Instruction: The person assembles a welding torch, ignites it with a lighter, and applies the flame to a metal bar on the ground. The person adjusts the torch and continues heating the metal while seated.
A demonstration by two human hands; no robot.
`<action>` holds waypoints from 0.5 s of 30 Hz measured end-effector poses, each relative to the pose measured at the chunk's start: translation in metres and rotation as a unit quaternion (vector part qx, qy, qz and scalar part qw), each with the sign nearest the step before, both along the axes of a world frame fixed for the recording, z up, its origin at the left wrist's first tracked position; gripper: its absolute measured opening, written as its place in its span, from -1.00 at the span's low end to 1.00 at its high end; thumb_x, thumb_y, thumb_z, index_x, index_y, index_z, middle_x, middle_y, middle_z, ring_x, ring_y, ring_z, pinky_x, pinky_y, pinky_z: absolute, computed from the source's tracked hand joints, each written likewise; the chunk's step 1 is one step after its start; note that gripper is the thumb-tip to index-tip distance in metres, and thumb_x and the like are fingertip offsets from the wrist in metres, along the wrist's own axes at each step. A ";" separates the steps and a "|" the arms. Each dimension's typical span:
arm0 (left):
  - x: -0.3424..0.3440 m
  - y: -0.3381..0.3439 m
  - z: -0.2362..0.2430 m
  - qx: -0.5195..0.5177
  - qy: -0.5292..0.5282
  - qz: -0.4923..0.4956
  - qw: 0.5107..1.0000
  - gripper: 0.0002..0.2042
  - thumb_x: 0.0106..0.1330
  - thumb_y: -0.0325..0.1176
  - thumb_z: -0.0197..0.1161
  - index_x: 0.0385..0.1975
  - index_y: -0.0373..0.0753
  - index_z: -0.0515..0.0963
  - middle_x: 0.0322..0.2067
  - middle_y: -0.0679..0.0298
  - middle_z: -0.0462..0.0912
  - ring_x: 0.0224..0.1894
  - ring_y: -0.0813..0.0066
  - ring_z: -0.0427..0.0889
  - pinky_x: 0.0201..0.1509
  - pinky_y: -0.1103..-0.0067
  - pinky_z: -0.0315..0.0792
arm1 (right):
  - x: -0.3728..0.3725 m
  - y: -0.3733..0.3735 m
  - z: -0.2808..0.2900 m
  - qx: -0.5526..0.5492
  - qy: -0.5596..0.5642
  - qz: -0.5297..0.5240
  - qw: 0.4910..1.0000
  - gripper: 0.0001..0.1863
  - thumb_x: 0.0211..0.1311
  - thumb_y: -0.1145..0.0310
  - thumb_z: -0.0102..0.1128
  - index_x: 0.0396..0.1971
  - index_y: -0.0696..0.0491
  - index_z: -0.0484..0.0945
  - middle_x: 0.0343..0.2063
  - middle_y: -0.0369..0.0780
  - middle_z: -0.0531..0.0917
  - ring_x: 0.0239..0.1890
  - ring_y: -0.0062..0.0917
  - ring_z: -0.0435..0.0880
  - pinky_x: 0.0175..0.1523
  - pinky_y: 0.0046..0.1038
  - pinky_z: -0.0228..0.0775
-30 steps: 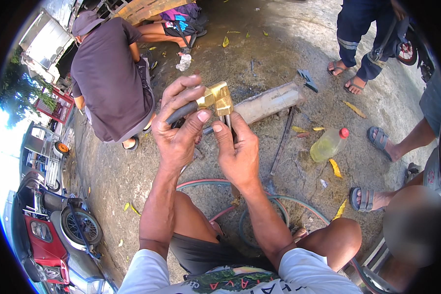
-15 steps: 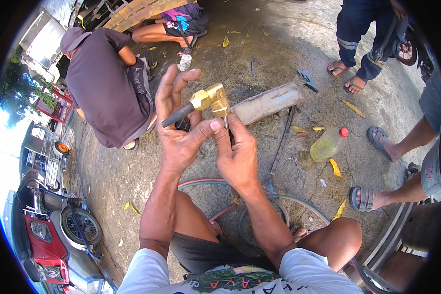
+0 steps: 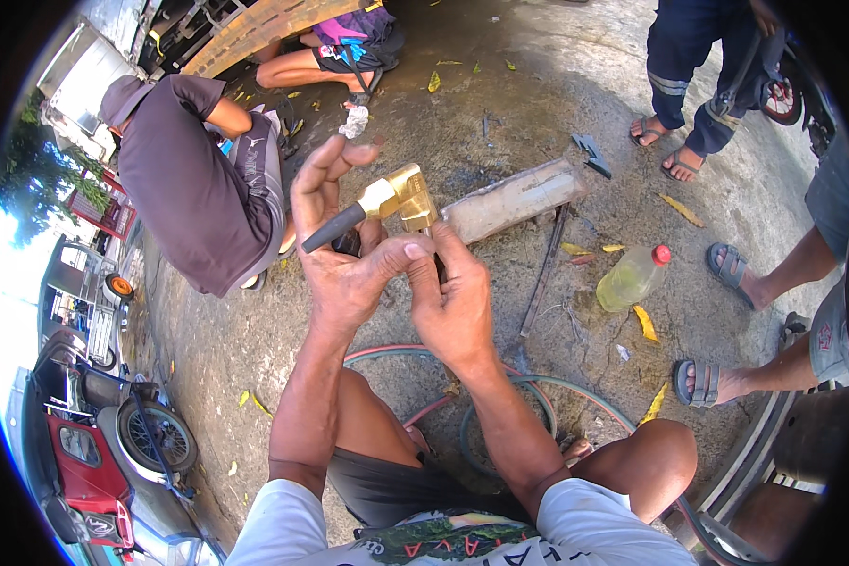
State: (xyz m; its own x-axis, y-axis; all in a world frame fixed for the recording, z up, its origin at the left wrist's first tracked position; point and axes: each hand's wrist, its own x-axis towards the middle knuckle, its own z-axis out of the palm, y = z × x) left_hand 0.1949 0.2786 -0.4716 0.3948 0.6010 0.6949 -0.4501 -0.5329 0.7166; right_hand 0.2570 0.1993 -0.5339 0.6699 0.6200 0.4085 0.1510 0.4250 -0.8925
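Note:
In front of me, both hands hold up a cutting torch with an angled brass head (image 3: 409, 196). Its dark tapered nozzle (image 3: 334, 229) points down to the left across my left hand (image 3: 342, 278). That hand's thumb presses in beneath the brass, close to my right thumb, while its upper fingers stand raised behind the nozzle. My right hand (image 3: 455, 316) pinches the thin metal stem just under the head. Fingers cover most of the stem, so its lower end is hidden.
Red and green hoses (image 3: 538, 387) loop over the concrete below my hands. A concrete block (image 3: 514, 200), a metal bar (image 3: 545, 269) and a red-capped bottle (image 3: 632, 278) lie ahead and right. A person (image 3: 193, 179) crouches at left; others stand at right. Motorcycle (image 3: 151, 434) at far left.
Both hands have stayed close together on the torch; its head has tipped and shifted slightly left. The crouching person at left has leaned a little further left.

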 end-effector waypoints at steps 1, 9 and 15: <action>-0.001 0.000 0.000 -0.012 0.007 0.014 1.000 -0.31 0.01 -0.42 0.64 0.18 -0.35 0.46 0.01 0.09 0.56 0.04 0.48 0.60 0.05 0.59 0.55 | -0.001 0.001 -0.001 0.008 -0.006 -0.003 1.000 -0.76 0.47 0.40 0.15 0.01 0.21 0.57 -0.45 -0.27 0.61 -0.35 -0.73 0.47 -0.31 -0.52 0.39; -0.010 0.005 0.003 0.015 0.061 0.026 0.998 -0.35 0.00 -0.44 0.64 0.13 -0.33 0.49 0.02 0.15 0.54 -0.23 0.68 0.55 -0.27 0.75 0.45 | 0.002 -0.002 0.005 -0.019 0.037 0.006 0.999 -0.83 0.42 0.42 0.18 -0.17 0.23 0.53 -0.45 -0.05 0.63 -0.40 -0.30 0.61 -0.29 -0.32 0.45; -0.008 0.000 -0.005 -0.050 0.065 0.052 0.995 -0.34 0.03 -0.44 0.62 0.18 -0.34 0.47 0.03 0.11 0.57 -0.02 0.56 0.58 -0.19 0.73 0.49 | -0.001 0.003 0.002 0.034 0.012 -0.017 0.999 -0.85 0.39 0.43 0.18 -0.25 0.23 0.51 -0.48 0.04 0.61 -0.47 -0.14 0.64 -0.32 -0.23 0.46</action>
